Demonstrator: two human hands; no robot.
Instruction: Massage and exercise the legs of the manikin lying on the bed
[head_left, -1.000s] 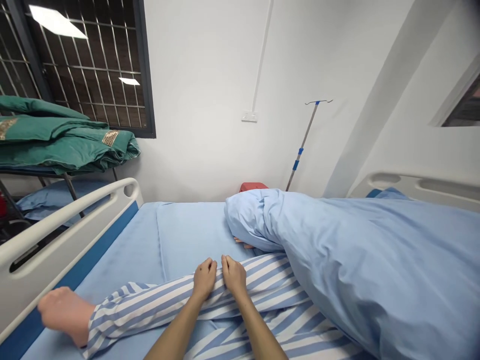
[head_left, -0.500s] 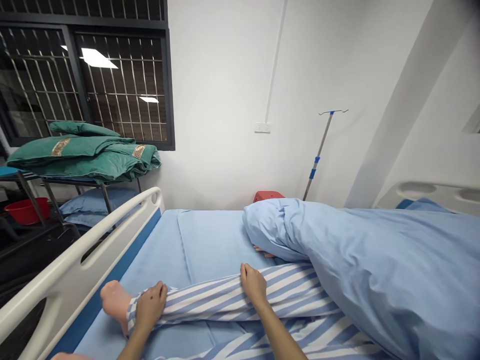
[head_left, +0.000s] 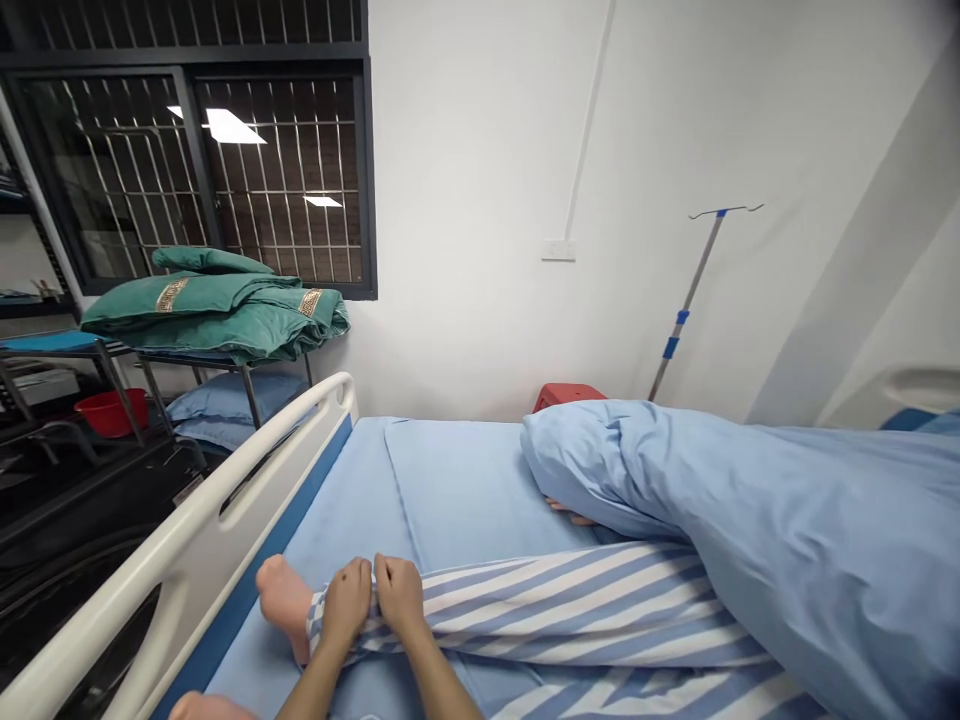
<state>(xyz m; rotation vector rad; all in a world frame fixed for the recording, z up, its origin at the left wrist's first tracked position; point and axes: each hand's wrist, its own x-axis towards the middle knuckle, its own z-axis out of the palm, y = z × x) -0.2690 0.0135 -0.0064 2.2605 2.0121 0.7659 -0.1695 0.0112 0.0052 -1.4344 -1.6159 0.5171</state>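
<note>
Presently, the left hand (head_left: 349,603) and the right hand (head_left: 400,598) are side by side on the striped trouser leg (head_left: 562,605), near its cuff and just beside the bare foot (head_left: 285,592). The fingers of both are closed on the cloth; how much they pinch, I cannot tell. The leg lies on the bed (head_left: 465,480). To handle it well, I think both hands should use equal, gentle force, without twisting the ankle.
</note>
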